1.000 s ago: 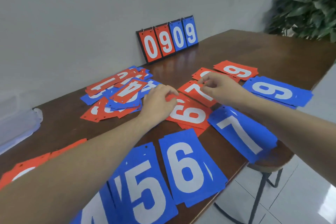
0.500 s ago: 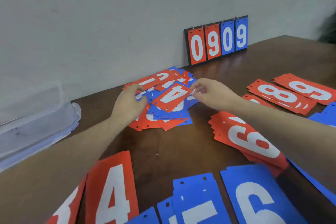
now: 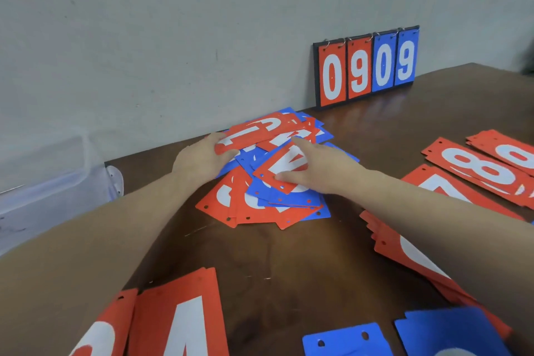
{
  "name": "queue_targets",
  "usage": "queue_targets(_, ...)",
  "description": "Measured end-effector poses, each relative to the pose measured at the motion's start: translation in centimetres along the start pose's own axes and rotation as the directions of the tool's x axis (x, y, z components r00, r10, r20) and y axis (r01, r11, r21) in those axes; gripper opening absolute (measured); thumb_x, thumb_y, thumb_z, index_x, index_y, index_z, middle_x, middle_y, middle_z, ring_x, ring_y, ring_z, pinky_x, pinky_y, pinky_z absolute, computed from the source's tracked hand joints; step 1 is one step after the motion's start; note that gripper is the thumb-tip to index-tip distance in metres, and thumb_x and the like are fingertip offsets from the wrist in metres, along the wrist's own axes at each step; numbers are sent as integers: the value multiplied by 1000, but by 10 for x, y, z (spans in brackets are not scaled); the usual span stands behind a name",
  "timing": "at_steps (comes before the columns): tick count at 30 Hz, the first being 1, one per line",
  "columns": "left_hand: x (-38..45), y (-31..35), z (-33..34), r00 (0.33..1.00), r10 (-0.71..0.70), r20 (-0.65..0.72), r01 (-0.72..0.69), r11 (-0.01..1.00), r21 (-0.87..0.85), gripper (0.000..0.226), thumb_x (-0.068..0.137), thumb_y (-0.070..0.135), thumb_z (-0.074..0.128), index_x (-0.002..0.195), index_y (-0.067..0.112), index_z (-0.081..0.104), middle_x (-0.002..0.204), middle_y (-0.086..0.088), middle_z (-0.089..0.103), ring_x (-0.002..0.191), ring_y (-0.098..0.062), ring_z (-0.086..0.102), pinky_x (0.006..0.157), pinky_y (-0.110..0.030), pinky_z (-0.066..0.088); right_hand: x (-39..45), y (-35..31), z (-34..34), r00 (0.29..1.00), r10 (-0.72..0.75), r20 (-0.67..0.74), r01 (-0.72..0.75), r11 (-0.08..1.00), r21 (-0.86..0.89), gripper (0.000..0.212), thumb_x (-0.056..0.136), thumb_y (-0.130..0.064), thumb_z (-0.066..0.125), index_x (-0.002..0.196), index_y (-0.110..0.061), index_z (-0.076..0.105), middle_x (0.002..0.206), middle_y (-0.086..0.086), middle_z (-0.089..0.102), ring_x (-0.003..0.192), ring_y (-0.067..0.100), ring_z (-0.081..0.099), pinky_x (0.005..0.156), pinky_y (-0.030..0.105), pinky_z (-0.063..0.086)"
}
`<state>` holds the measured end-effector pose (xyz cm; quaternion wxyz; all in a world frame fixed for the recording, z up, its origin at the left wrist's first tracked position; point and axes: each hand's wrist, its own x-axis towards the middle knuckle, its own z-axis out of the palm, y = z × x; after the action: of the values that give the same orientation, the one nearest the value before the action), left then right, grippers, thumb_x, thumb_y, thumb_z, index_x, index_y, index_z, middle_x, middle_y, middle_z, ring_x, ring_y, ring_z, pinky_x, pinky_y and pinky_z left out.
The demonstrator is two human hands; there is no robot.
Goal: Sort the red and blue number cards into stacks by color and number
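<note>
A mixed pile of red and blue number cards [image 3: 260,205] lies at the back of the wooden table [image 3: 289,263], near the wall. My left hand [image 3: 202,159] grips the left end of a long red 1 card [image 3: 254,133] on top of the pile. My right hand [image 3: 320,165] lies over a tilted red 4 card [image 3: 268,173], fingers stretched out and thumb pressing on its face. Sorted stacks surround the pile: red 4 cards [image 3: 179,321] at the front left, red 8 cards [image 3: 476,170] at the right, and a large red stack [image 3: 404,254] under my right forearm.
A small flip scoreboard [image 3: 367,66] reading 0909 leans against the wall at the back. A clear plastic box [image 3: 43,182] sits off the table's left end. Blue cards [image 3: 346,338] lie at the front edge. More red cards [image 3: 511,150] sit far right.
My view has shifted closer to the pile. My left hand has moved up to take the red 1 card's end. My right hand now lies flat on the red 4 card instead of pinching its corner.
</note>
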<state>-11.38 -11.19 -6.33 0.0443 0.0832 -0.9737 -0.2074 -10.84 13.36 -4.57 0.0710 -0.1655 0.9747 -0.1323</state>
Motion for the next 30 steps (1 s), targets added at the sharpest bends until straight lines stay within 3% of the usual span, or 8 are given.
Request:
queue_targets(3, -2, 0, -5, 1000, 17, 14, -17, 1000, -2, 58, 98, 49, 54, 149, 25, 40, 144, -4, 55, 126, -29, 55, 103, -42, 45, -2, -2, -2, 999, -35, -30, 33, 997, -73, 89, 89, -71, 52, 158, -31, 13, 150, -1, 49, 138, 27, 45, 120, 47, 24)
queue_targets(6, -11, 1, -11, 997, 50, -55, -48, 998, 28, 57, 96, 46, 60, 146, 26, 43, 138, -3, 60, 120, -28, 59, 100, -43, 48, -4, -6, -3, 993, -88, -78, 81, 993, -90, 85, 89, -65, 57, 157, -36, 13, 144, -1, 54, 131, 27, 51, 113, 48, 33)
queue_targets(11, -32, 0, -23, 992, 33, -125, -49, 991, -122, 52, 94, 23, 65, 143, 22, 48, 138, -3, 59, 121, -26, 57, 97, -38, 46, -19, -10, -4, 967, -182, -176, 194, 979, 55, 78, 87, -38, 70, 149, -48, 24, 136, 1, 45, 99, 22, 60, 80, 36, 55)
queue_targets(15, -58, 0, -37, 991, 14, -130, -61, 928, -366, 49, 90, 5, 68, 137, 18, 55, 127, -2, 58, 105, -14, 54, 79, -19, 44, -36, -12, -14, 946, -136, -295, 215, 943, 254, 60, 84, -33, 76, 133, -30, 41, 132, 0, 38, 98, 22, 60, 79, 34, 54)
queue_targets(20, -92, -8, -52, 990, 0, -139, -67, 875, -479, 55, 85, -4, 69, 131, 24, 60, 136, -1, 54, 115, -18, 58, 72, -7, 43, -61, -17, -31, 942, 24, -335, 145, 871, 470, 36, 93, -42, 65, 107, -20, 41, 115, -2, 40, 90, 12, 52, 67, 22, 43)
queue_targets(23, -120, -8, -65, 980, 13, -199, -110, 867, -485, 57, 86, -4, 69, 136, 20, 59, 151, 3, 36, 128, -14, 49, 83, 0, 36, -79, -17, -42, 940, 43, -338, 149, 839, 523, 24, 102, -38, 50, 94, -16, 48, 98, -2, 50, 79, 12, 51, 60, 18, 36)
queue_targets(27, -160, -12, -79, 973, 9, -232, -126, 860, -494, 73, 86, -5, 69, 147, 27, 46, 165, 2, 10, 149, -10, 23, 106, -14, 23, -107, -14, -45, 955, 48, -292, 151, 771, 619, 19, 105, -38, 46, 113, -25, 56, 108, -10, 62, 92, 2, 59, 69, 15, 41)
queue_targets(30, -186, -18, -87, 974, -12, -226, -120, 820, -560, 68, 85, -3, 71, 138, 36, 54, 150, -5, 43, 128, -14, 50, 102, -16, 37, -129, -15, -47, 980, 59, -192, 103, 669, 736, 27, 102, -43, 51, 121, -27, 60, 109, -12, 66, 96, 5, 64, 70, 18, 47)
